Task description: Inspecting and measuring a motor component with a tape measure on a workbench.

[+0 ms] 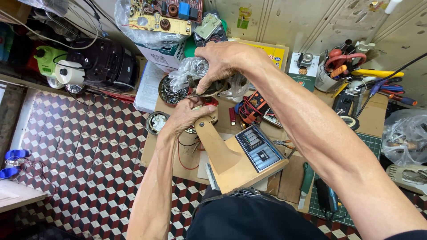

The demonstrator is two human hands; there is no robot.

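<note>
Beige plastic appliance housing (235, 158), wedge-shaped with a dark grey control panel (259, 148) on its sloped face, stands propped on the person's lap at the centre of the view, its narrow neck pointing toward 11 o'clock so that the exposed top end meets both hands. Left hand (189, 116) wraps the neck from below, fingers closed around it, apparently steadying the casing against the work of the other hand. Right hand (224, 62), arriving from 4 o'clock along a long bare forearm, closes narrowly on a small dark metal tool or part (205, 91) set just above the neck; its exact kind cannot be told. Thin red wires (180, 153) trail from the neck at 8 o'clock. Behind the hands, at 12 o'clock, lie a crumpled clear plastic bag (189, 69) and a round tin of small metal screws (169, 92). Cardboard sheet (373, 118) covers the low bench; a green cutting mat (369, 146) lies at 3 o'clock. Patterned tile floor (89, 151) fills the 9 o'clock side.
</note>
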